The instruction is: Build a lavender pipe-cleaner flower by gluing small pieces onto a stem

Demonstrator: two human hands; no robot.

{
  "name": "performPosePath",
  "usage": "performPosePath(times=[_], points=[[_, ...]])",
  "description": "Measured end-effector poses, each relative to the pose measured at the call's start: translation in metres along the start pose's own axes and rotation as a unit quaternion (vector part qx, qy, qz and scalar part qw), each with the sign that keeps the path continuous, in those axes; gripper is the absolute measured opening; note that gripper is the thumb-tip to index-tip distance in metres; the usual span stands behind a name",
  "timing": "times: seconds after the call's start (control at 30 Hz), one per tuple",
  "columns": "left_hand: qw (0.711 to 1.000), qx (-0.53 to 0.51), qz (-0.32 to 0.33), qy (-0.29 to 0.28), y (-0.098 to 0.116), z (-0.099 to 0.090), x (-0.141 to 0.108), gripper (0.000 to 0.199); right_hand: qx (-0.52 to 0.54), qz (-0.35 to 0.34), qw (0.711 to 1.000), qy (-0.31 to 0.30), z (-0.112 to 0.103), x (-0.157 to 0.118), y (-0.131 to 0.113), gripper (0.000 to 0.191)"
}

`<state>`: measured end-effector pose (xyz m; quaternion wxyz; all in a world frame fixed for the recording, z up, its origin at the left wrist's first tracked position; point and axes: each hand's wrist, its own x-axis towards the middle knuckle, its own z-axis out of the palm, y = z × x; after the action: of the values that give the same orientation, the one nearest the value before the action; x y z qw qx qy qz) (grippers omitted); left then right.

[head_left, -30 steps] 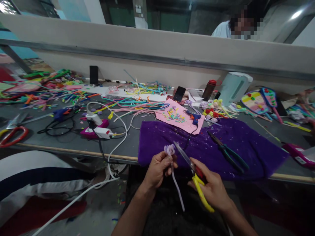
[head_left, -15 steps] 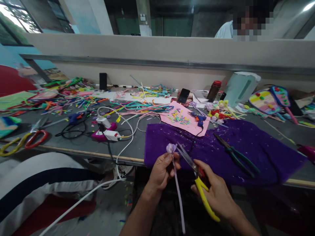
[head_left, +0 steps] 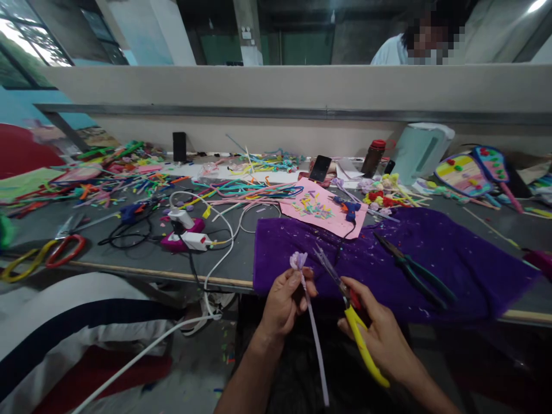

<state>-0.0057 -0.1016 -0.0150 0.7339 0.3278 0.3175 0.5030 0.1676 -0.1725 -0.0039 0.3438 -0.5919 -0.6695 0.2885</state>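
My left hand (head_left: 282,299) pinches a pale lilac pipe-cleaner flower (head_left: 298,260) just under its looped head, and the long stem hangs down below the fingers. In my right hand (head_left: 377,325) is a pair of scissors (head_left: 362,345) with one yellow and one red handle. Their blades point up and left, a short gap to the right of the flower head. Beneath the flower and blades lies a purple cloth (head_left: 293,241). Dark green-handled pliers (head_left: 416,273) rest on the cloth to the right.
A pink sheet (head_left: 351,227) holds small cut pieces and a blue glue gun (head_left: 348,208). A power strip (head_left: 185,236) with white cables sits left of the cloth. Another pair of scissors (head_left: 64,250) lies far left. A kettle (head_left: 425,152) and bottle (head_left: 374,158) stand behind; a person (head_left: 390,52) is beyond the partition.
The scissors have drawn slightly away to the right from the flower head. My left hand keeps its hold on the flower, nearly in place. The view has shifted a little.
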Motion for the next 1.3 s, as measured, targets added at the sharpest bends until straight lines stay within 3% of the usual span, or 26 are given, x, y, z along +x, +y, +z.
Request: performPosePath(times=[0.17,0.27,0.4,0.5,0.67,0.87,1.1,1.3], points=[[1.000,-0.010,-0.004,-0.007,0.000,0.000,0.000,0.026,0.028,0.007,0.999,-0.020,0.005,0.000,-0.001,0.060],[0.999,-0.013,-0.004,-0.029,0.000,-0.002,0.000,0.024,0.108,0.036,0.993,-0.017,0.005,0.002,-0.003,0.055],[0.996,-0.020,-0.024,-0.085,0.000,-0.003,0.002,0.023,0.266,0.046,0.963,-0.025,-0.003,0.014,-0.015,0.051],[0.993,0.020,-0.023,-0.112,0.002,-0.002,0.004,0.025,0.332,0.030,0.942,0.030,-0.009,0.031,-0.029,0.050],[0.979,0.143,0.011,-0.143,0.013,0.003,0.005,0.030,0.363,0.019,0.930,0.046,-0.015,0.056,-0.042,0.053],[0.954,0.241,0.065,-0.164,0.022,0.005,0.007,0.032,0.398,0.003,0.917,0.036,-0.013,0.064,-0.042,0.051],[0.934,0.287,0.075,-0.198,0.023,0.003,0.009,0.033,0.415,-0.028,0.909,0.036,-0.012,0.065,-0.040,0.049],[0.934,0.294,0.075,-0.190,0.025,0.004,0.009,0.033,0.404,-0.042,0.913,0.033,-0.012,0.067,-0.041,0.050]])
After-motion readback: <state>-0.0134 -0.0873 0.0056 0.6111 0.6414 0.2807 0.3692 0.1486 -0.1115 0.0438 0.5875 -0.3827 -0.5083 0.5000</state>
